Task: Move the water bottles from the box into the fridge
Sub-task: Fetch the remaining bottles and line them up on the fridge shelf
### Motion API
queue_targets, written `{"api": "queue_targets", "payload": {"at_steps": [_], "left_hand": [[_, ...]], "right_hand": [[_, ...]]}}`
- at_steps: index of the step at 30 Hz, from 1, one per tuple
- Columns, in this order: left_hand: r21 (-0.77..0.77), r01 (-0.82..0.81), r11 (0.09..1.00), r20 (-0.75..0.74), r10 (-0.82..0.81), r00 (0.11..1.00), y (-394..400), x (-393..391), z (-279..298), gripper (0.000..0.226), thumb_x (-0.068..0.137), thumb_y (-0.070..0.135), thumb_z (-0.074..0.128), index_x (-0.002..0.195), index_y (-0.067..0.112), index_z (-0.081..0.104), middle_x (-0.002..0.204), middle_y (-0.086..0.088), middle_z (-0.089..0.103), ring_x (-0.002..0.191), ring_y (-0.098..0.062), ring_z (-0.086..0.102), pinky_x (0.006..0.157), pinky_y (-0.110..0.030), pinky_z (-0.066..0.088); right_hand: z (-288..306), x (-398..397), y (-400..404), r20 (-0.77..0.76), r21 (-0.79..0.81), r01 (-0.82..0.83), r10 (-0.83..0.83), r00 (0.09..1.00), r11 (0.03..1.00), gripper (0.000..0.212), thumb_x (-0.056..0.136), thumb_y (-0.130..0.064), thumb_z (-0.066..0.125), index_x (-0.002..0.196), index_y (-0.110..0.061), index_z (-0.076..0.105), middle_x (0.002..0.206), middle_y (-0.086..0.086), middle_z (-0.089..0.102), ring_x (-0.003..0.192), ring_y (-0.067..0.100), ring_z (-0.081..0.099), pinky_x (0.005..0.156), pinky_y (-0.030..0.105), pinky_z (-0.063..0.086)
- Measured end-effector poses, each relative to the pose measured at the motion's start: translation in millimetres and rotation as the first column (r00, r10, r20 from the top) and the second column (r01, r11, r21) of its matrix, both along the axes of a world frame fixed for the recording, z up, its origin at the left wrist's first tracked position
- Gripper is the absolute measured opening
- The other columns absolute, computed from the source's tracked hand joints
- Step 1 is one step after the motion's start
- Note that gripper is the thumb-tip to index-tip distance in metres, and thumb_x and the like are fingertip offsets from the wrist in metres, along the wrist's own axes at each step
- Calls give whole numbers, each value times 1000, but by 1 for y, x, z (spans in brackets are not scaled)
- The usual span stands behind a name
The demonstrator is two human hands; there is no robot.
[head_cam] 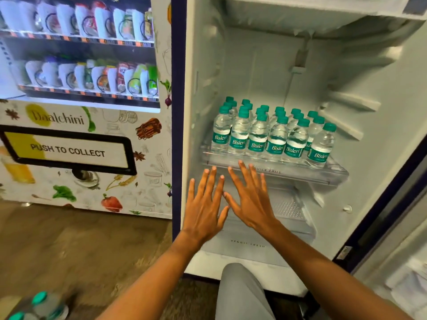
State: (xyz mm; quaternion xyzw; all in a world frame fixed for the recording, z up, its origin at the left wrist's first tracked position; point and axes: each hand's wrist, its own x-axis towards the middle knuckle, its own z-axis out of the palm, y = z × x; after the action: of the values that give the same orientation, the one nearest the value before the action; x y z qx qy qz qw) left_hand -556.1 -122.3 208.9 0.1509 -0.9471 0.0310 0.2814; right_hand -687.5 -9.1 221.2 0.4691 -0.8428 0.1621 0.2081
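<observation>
My knee point(240, 289) is nearest, in grey cloth. Both my hands are raised flat, fingers spread, holding nothing: left hand point(203, 211), right hand point(251, 202), just below the shelf point(277, 172). The water bottles point(272, 135) stand in rows on that fridge point(265, 65) shelf, six in the front row; rear count uncertain. Two more bottles point(44, 306) show bottom-left, blurred.

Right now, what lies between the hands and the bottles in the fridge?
Head view: only the clear shelf's front lip separates the hands from the bottles.
</observation>
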Motion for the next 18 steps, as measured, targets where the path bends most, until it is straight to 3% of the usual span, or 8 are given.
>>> {"api": "queue_targets", "payload": {"at_steps": [6,11,18], "left_hand": [[91,-75,993,109,65,992,-5,53,-67,77,95,55,37,156,14,14,164,-10,1,151,-28,2,117,-56,19],[131,-199,971,217,168,962,-27,108,-103,77,94,55,40,155,13,20,164,-10,5,151,-28,5,116,-57,24],[162,-497,852,368,415,832,-58,193,-136,77,91,57,35,155,15,21,163,-12,8,150,-31,9,115,-57,22]], "right_hand": [[-70,40,-2,70,44,-139,136,988,989,69,96,-67,27,155,-30,24,165,4,13,152,29,10,118,57,12],[-123,78,-19,192,125,-178,152,970,976,70,96,-67,26,156,-32,19,165,2,10,152,28,9,119,55,15],[-183,149,-61,333,218,-356,273,902,909,69,97,-65,29,157,-34,14,166,2,6,152,28,8,118,52,15]]}}
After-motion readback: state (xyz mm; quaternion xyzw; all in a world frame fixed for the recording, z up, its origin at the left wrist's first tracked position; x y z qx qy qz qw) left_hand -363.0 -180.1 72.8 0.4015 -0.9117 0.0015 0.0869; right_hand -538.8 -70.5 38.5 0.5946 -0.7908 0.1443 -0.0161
